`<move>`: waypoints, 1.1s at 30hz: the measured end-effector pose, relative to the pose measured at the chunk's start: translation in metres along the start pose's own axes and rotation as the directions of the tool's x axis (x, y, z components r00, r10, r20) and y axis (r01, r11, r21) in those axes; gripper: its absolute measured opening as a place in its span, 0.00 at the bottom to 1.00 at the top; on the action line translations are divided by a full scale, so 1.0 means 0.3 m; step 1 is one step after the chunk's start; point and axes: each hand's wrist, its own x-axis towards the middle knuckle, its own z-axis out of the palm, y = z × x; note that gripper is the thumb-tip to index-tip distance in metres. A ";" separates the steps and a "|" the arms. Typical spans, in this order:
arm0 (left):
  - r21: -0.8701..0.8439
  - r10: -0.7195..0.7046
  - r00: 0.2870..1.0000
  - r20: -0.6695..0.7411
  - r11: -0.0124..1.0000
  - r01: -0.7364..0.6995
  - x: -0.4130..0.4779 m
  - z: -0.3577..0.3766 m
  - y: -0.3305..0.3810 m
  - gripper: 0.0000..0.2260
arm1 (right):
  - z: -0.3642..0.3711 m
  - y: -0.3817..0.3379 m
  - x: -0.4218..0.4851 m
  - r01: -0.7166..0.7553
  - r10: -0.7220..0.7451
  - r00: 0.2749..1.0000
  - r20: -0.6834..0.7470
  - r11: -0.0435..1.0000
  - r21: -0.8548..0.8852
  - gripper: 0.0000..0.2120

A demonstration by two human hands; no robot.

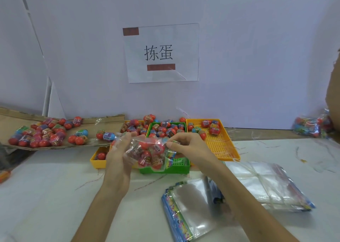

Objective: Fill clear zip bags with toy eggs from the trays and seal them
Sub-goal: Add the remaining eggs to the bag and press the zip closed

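Bag (149, 153) lies crosswise, zip end rightward | left hand (119, 155) grips base | right hand (187, 146) pinches mouth

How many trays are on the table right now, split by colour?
yellow trays: 2, one at the left and one at the right
green tray: 1, between them
Total: 3 trays
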 end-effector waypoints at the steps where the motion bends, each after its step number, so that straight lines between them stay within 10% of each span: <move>1: 0.003 0.017 0.999 -0.034 1.000 -0.017 0.004 -0.006 0.000 0.25 | -0.001 0.004 0.002 -0.025 0.025 1.000 0.002 1.000 0.008 0.04; 4: 0.026 0.073 0.990 -0.122 0.997 -0.070 0.012 -0.015 -0.011 0.10 | -0.001 0.015 0.004 -0.102 0.102 0.995 -0.001 0.994 0.045 0.07; 16: 0.061 0.125 0.950 -0.287 0.992 -0.113 0.013 -0.009 -0.011 0.07 | -0.004 -0.002 0.000 -0.094 0.089 0.994 0.069 0.992 0.079 0.08; 22: -0.035 0.073 0.915 -0.396 0.995 -0.095 0.011 -0.036 -0.001 0.12 | 0.015 -0.003 -0.018 -0.239 0.212 0.907 0.364 0.971 0.030 0.07; 33: -0.224 -0.027 0.999 -0.026 0.974 0.020 0.017 -0.015 -0.001 0.17 | 0.011 0.000 -0.002 -0.084 0.081 0.996 0.030 0.988 0.133 0.08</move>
